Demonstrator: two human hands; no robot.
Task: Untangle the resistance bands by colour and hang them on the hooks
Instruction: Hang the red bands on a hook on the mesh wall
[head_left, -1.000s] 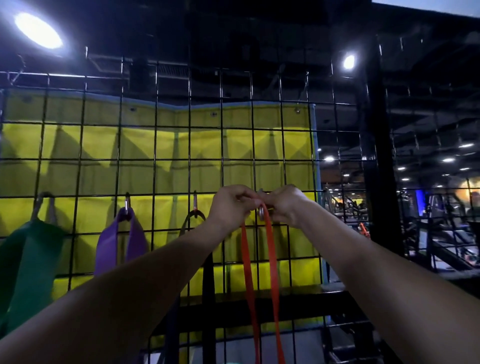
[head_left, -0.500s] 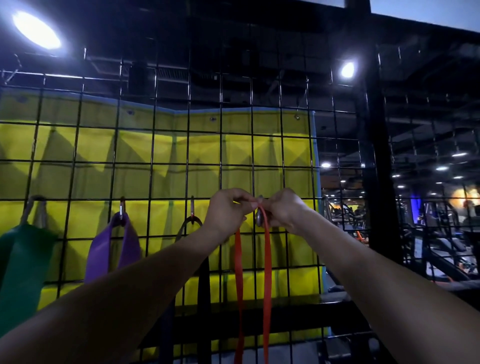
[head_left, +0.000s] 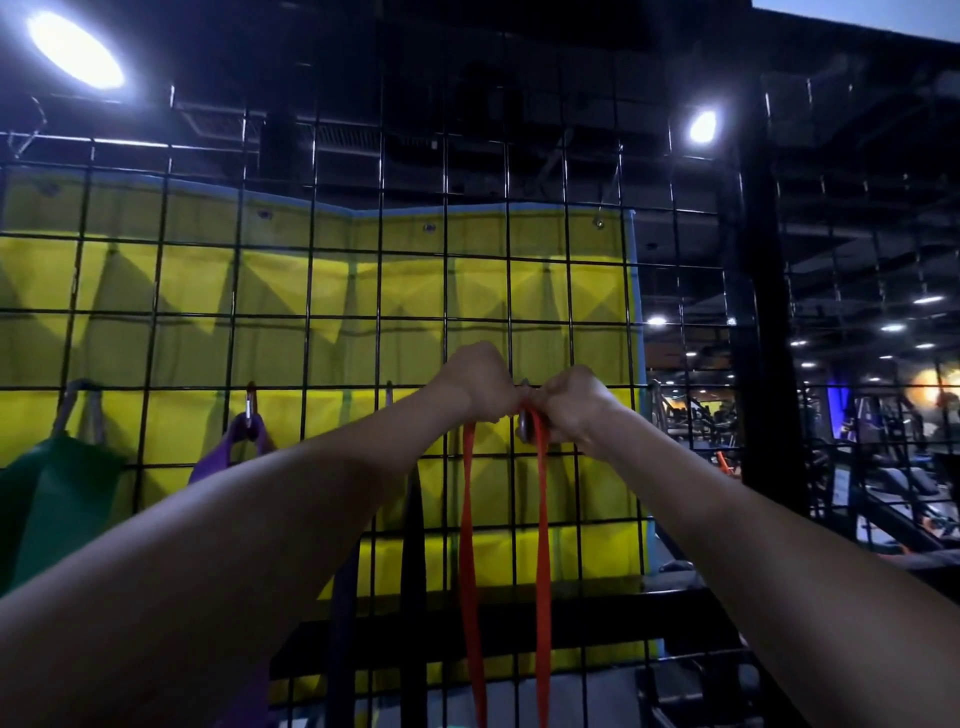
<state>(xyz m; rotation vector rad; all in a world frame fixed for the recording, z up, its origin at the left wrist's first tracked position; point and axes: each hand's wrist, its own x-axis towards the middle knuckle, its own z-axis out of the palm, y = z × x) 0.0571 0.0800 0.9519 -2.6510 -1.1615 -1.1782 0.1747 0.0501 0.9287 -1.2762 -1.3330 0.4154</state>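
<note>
Left hand (head_left: 475, 382), right hand (head_left: 571, 405) pinching orange band (head_left: 543, 545) top, strands hanging below

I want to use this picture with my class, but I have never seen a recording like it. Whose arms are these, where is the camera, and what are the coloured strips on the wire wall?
There is no machine here. The camera sits on a person's head, so you see their own two arms reaching forward. The wire grid wall carries hooks. A green band, a purple band and a black band hang along it. The left hand and right hand meet at one hook, both gripping the top of the orange band, whose loop hangs straight down. Whether it already sits on the hook is hidden by the fingers.
</note>
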